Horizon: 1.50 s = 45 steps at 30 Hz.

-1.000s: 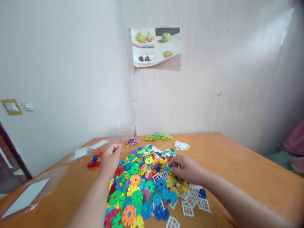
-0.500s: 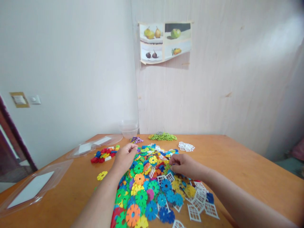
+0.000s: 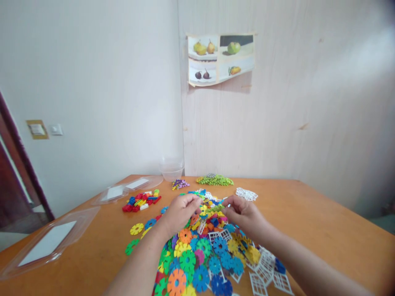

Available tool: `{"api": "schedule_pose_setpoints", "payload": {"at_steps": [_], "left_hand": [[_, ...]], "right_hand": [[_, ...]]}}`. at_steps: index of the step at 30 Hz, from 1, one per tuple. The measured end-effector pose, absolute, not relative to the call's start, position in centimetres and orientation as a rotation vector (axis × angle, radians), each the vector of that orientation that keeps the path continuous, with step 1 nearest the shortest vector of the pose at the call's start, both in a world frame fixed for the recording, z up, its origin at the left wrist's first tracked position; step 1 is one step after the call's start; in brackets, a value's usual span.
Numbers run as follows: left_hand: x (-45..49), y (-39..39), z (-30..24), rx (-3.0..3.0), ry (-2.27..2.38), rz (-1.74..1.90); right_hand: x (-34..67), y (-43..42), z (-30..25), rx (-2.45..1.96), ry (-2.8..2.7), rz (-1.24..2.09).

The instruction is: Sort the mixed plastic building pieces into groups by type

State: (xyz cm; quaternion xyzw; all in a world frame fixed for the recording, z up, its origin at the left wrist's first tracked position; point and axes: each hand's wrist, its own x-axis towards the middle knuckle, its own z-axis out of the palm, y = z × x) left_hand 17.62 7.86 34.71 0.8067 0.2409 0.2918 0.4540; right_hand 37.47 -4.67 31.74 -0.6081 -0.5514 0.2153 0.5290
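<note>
A long heap of mixed plastic building pieces (image 3: pixel 188 260) lies in the middle of the table, mostly slotted flower-shaped discs with bricks and white window lattices among them. My left hand (image 3: pixel 182 211) is over the heap's far left part, fingers curled together; whatever they hold, if anything, is hidden. Opposite it, my right hand (image 3: pixel 242 211) pinches a light-green plastic piece (image 3: pixel 217 208) at its fingertips, just above the heap. The two hands face each other with a small gap between them.
Sorted piles stand around: coloured bricks (image 3: pixel 140 202), purple pieces (image 3: pixel 180 184), light-green pieces (image 3: pixel 216 180) and white lattices (image 3: pixel 247 194). A clear plastic tub (image 3: pixel 171 169) stands at the back against the wall. Clear lids (image 3: pixel 88 218) with white labels lie left. Loose discs (image 3: pixel 136 229) lie beside the heap.
My left hand has moved right and inward over the heap, uncovering discs at its left. My right hand has lifted slightly with the light-green piece. The view has shifted a little left.
</note>
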Motion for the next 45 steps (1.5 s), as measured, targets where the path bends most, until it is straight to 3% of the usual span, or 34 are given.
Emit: {"api": "schedule_pose_setpoints", "payload": {"at_steps": [7, 22, 32, 45], "left_hand": [[18.3, 6.6, 34.4, 1.679, 0.498, 0.568], [16.7, 8.9, 34.8, 1.579, 0.674, 0.791], [14.3, 14.4, 33.1, 1.266, 1.048, 1.358], [14.2, 14.5, 33.2, 1.11, 1.026, 1.411]], "right_hand": [[35.8, -4.6, 31.5, -1.476, -1.476, 0.229], [35.4, 1.1, 34.2, -1.414, -1.112, 0.869], [36.7, 9.7, 36.0, -1.546, -1.094, 0.746], [36.5, 19.8, 34.3, -1.911, -1.226, 0.798]]}}
